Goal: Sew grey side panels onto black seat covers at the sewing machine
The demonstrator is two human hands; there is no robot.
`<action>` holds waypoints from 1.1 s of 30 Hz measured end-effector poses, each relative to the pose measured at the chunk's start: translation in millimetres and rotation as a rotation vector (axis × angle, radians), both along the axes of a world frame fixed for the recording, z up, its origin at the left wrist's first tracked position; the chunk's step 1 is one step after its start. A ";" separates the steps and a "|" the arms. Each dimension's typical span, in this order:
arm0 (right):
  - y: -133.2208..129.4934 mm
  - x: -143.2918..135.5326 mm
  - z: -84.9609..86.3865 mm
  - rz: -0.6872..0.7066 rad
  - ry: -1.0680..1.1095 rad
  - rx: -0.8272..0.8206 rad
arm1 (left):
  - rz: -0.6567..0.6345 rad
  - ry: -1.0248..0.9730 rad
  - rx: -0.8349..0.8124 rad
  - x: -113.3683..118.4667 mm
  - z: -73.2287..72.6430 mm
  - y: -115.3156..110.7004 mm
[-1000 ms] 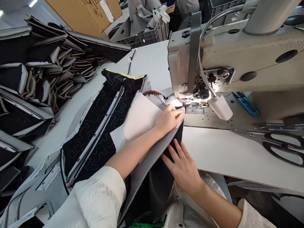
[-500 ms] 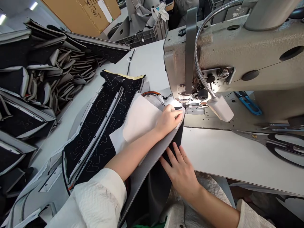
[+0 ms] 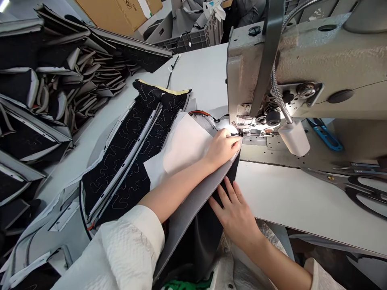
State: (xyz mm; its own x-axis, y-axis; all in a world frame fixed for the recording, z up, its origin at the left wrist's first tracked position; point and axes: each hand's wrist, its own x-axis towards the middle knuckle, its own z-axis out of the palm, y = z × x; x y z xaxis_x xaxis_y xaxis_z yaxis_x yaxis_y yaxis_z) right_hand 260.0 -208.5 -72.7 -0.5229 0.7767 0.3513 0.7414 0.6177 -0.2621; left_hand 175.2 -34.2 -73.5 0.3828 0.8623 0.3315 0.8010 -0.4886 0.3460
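Note:
Close beside the needle area of the sewing machine point(image 3: 272, 76), my left hand point(image 3: 223, 150) is closed, its fingers pinching the edge of a grey fabric panel point(image 3: 193, 197). My right hand point(image 3: 237, 213) lies with fingers spread on the black material point(image 3: 205, 237) below that edge. A white piece point(image 3: 187, 145) lies under my left wrist. To its left is a black quilted part point(image 3: 121, 161) with wavy stitching and a yellow top strip. The machine's lamp lights the spot in front of my left fingertips.
Large black-handled scissors point(image 3: 347, 183) and blue thread snips point(image 3: 325, 135) lie to the right. Piled black and grey pieces point(image 3: 57, 100) fill the left. A grey crate point(image 3: 193, 38) and a cardboard box point(image 3: 121, 14) stand at the back.
The view has shifted, so the machine appears farther right. Both hands keep nearly the same hold and place on the material beside the needle.

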 end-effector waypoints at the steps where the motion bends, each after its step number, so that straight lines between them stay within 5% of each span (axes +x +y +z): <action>1: -0.4 0.1 -0.1 0.007 -0.005 -0.002 | -0.005 0.004 -0.003 0.4 1.0 -0.2; 16: -16.5 -3.9 9.2 0.093 -0.048 -0.048 | -0.018 0.156 -0.038 -0.3 13.7 -11.2; 33: -8.5 13.4 11.0 0.137 -0.044 -0.111 | 0.000 0.140 0.011 12.2 6.4 -4.1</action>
State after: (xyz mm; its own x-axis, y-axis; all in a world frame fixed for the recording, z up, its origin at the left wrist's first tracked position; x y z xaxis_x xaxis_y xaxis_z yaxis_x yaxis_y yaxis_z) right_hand 273.4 -217.1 -61.8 -0.6390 0.7302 0.2418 0.6648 0.6824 -0.3040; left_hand 187.4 -38.3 -67.1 0.4255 0.8591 0.2844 0.8412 -0.4914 0.2258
